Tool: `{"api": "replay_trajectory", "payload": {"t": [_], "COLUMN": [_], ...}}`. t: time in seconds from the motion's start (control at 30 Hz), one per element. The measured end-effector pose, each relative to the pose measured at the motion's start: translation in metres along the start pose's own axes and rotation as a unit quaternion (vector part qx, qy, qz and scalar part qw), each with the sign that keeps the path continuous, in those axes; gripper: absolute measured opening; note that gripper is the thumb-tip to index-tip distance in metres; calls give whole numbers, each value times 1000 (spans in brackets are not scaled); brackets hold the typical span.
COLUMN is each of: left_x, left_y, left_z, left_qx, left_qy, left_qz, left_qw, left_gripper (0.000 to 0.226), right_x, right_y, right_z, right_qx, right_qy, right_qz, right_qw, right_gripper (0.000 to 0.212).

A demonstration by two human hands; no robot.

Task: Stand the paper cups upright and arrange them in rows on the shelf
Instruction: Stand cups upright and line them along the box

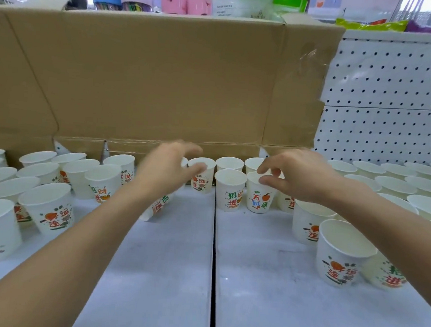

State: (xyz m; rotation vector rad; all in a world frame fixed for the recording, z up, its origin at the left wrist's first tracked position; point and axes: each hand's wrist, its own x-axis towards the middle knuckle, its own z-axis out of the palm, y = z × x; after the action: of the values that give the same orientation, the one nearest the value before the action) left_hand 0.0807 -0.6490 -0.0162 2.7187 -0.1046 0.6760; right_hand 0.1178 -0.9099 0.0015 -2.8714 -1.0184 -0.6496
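Left of my left hand (168,169), paper cups (50,208) stand upright, one reading 运连. That hand is open with its fingers spread beside a back-row cup (201,174). Under its wrist a tipped cup (158,205) still needs righting. Between my hands stands the 招财进 cup (229,191). My right hand (297,178) pinches the rim of the 万如意 cup (259,195), probably to square its row.

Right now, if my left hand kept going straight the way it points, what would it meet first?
Your left hand would most likely meet the upright paper cup just ahead of it at the back of the shelf; it may already touch the rim, depth is unclear.
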Motion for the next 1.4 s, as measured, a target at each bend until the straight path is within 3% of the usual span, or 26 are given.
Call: {"api": "replay_trajectory", "payload": {"t": [0.07,0.13,0.23,0.43,0.67,0.8,0.87,0.93,0.97,1.03,1.07,1.13,1.2,1.27,1.33,1.4], "left_x": [-8,-15,-23,-45,-60,-66,-71,-76,-78,-82,-84,-88,-85,-76,-69,-65], "left_y": [-23,-39,-54,-64,-57,-50,-47,-41,-37,-25,-20,-18,-28,-47,-63,-74], "left_z": [-6,-2,7,1,-10,-12,-10,-8,-5,1,2,-2,-16,-33,-45,-51], "left_qx": [66,109,110,-14,-116,-157,-186,-250,-283,-329,-343,-340,-275,-202,-201,-205], "left_qy": [-23,-106,-164,-112,-85,-61,-45,-27,-16,9,16,-3,-80,-121,-96,-61], "left_qz": [-87,-145,-148,-132,-123,-106,-102,-100,-91,-62,-47,-12,31,47,12,-28], "left_qw": [994,978,969,985,982,980,976,963,955,942,938,940,958,971,975,977], "left_gripper": [62,81,84,67,66,66,73,86,91,94,95,100,102,94,82,78], "right_x": [4,12,27,39,41,40,40,40,38,36,35,33,27,17,7,4], "right_y": [-12,-26,-45,-48,-50,-51,-55,-71,-83,-110,-122,-135,-136,-131,-125,-107], "right_z": [-3,-2,1,16,30,26,23,18,15,14,17,27,29,27,21,5], "right_qx": [25,38,34,-74,-73,-46,-33,88,195,383,413,399,357,289,232,261], "right_qy": [13,16,8,-135,-90,-93,-42,23,16,-77,-117,-111,-80,-114,-158,-136], "right_qz": [-13,-34,-43,-28,-5,6,4,12,21,30,25,7,-10,-35,-47,-21], "right_qw": [1000,999,998,988,993,995,999,996,980,920,903,910,931,950,959,955], "right_gripper": [21,19,18,9,27,22,31,41,47,57,59,61,61,69,76,69]}}
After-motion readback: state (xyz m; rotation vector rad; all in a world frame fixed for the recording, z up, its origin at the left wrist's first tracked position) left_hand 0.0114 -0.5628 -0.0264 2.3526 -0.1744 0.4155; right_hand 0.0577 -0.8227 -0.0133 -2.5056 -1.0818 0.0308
